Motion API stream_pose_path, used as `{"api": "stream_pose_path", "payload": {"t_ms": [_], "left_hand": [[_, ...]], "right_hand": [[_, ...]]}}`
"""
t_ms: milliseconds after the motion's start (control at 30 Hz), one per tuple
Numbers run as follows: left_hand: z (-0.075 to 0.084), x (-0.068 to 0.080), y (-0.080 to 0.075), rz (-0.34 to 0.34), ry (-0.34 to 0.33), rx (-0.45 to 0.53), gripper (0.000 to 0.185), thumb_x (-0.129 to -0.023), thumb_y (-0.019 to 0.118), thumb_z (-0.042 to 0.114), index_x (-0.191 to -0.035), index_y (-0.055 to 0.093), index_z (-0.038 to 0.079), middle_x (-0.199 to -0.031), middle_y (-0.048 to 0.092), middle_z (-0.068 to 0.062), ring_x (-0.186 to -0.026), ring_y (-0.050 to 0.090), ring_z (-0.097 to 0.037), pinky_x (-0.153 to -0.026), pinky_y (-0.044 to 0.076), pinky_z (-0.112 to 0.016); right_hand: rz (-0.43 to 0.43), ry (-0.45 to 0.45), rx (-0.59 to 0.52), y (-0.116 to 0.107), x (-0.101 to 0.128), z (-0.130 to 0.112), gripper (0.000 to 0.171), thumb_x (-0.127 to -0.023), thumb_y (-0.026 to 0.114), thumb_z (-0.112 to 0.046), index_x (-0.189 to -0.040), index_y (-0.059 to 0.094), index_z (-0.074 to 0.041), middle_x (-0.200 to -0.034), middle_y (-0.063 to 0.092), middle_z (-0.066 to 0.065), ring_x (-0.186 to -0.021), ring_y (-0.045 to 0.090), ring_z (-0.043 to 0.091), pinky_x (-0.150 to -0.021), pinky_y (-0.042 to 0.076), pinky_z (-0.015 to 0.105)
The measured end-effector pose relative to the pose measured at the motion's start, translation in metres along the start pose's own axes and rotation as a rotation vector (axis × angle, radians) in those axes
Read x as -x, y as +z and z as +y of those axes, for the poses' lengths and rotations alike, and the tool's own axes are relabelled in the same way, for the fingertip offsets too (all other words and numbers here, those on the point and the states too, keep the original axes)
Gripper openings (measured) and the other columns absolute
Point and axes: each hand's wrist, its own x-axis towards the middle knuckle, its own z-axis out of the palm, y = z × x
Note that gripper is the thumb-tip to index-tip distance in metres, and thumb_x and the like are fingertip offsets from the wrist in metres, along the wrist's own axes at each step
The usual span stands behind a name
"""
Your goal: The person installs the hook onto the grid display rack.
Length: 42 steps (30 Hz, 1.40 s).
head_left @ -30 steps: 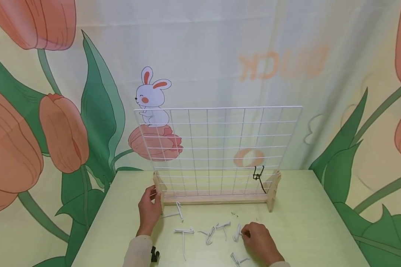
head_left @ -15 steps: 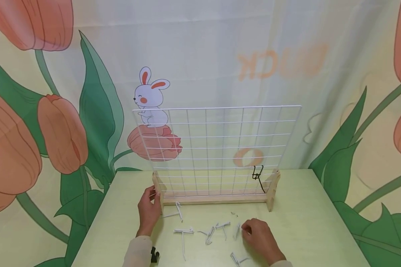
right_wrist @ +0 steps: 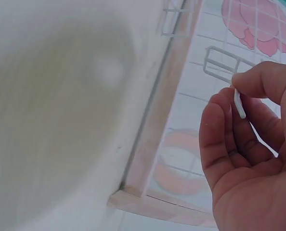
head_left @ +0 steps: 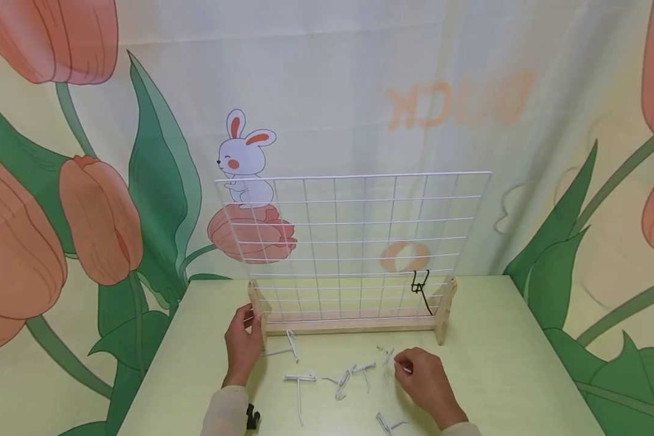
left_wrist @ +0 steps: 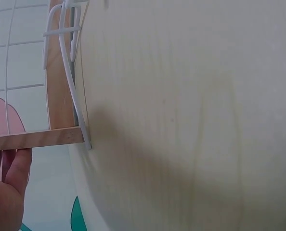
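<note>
Item: white wire hook (head_left: 388,358), pinched between thumb and curled fingers of our right hand (head_left: 426,387); in the right wrist view the hook (right_wrist: 226,67) showed its stem running down from the looped end into the pinch. We held it just off the table (head_left: 496,375), in front of the white wire grid (head_left: 354,242), which stood upright in its wooden base (head_left: 349,326), up and away from the grip. Our left hand (head_left: 243,346) held the base's left upright, fingers curled round the post, so the right hand was the nearer to the hook. A black hook (head_left: 422,289) hung low at the grid's right side. Loose white hooks (head_left: 327,378) lay to the left of the pinch and one near the wrist; the grid's upper cells stood free of hooks.
</note>
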Motion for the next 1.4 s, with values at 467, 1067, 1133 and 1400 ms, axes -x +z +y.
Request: {"api": "stream_pose_path", "payload": {"t_ms": [467,1067,1133,1400], "left_hand": [[-0.005,0.000,0.001,0.004,0.002,-0.004,0.032,-0.106,0.064,0.014,-0.138,0.061,0.007,-0.129,0.070,-0.019,-0.116,0.071,-0.039,-0.101,0.057,-0.058],[-0.006,0.003,0.001,0.004,-0.009,0.001,0.033,-0.106,0.064,0.014,-0.138,0.061,0.007,-0.129,0.070,-0.019,-0.116,0.071,-0.039,-0.101,0.057,-0.058],[-0.005,0.002,0.001,0.004,-0.005,0.003,0.033,-0.106,0.064,0.014,-0.138,0.061,0.007,-0.128,0.071,-0.019,-0.116,0.071,-0.039,-0.101,0.057,-0.058],[-0.003,0.000,0.001,-0.001,-0.015,0.000,0.033,-0.107,0.063,0.015,-0.140,0.060,0.008,-0.129,0.070,-0.019,-0.118,0.070,-0.039,-0.102,0.056,-0.058]], "right_hand": [[0.179,-0.107,-0.057,-0.018,-0.006,-0.022,0.016,-0.080,0.086,-0.002,-0.088,0.081,-0.014,-0.084,0.075,-0.006,-0.072,0.066,0.000,-0.063,0.056,0.018],[0.494,-0.217,-0.142,-0.024,-0.024,-0.044,0.011,-0.082,0.082,-0.004,-0.090,0.082,-0.013,-0.081,0.076,-0.004,-0.064,0.069,0.006,-0.058,0.056,0.020],[0.513,-0.210,-0.165,-0.025,-0.028,-0.048,0.011,-0.082,0.082,-0.004,-0.090,0.083,-0.012,-0.081,0.077,-0.003,-0.064,0.070,0.008,-0.059,0.057,0.020],[0.586,-0.236,-0.222,-0.026,-0.040,-0.060,0.012,-0.082,0.084,0.000,-0.091,0.083,-0.008,-0.081,0.078,0.001,-0.062,0.071,0.012,-0.057,0.058,0.023]]}}
